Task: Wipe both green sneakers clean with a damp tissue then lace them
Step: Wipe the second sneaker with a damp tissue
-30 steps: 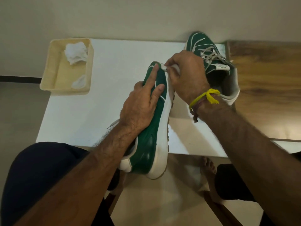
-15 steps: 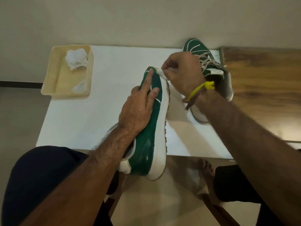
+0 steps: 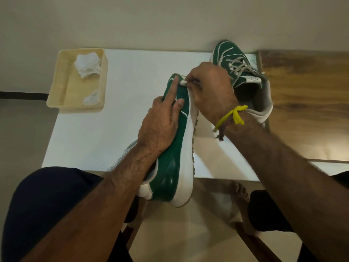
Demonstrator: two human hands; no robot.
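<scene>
A green sneaker with a white sole (image 3: 174,163) lies tilted on its side, its heel hanging past the near edge of the white table (image 3: 120,103). My left hand (image 3: 162,121) presses on its green upper, forefinger stretched toward the toe. My right hand (image 3: 209,91) pinches a small white tissue (image 3: 184,83) against the toe end of the sole. The second green sneaker (image 3: 241,72), loosely laced with grey laces, stands upright at the table's far right, partly hidden behind my right hand.
A cream tray (image 3: 56,87) at the table's far left holds crumpled white tissues (image 3: 86,66). A wooden surface (image 3: 306,103) adjoins the table on the right. My knees and a bare foot (image 3: 238,191) show below the near edge.
My right hand with the tissue has shifted slightly along the toe end of the sole. My left hand keeps pressing the same sneaker. The view moved a little.
</scene>
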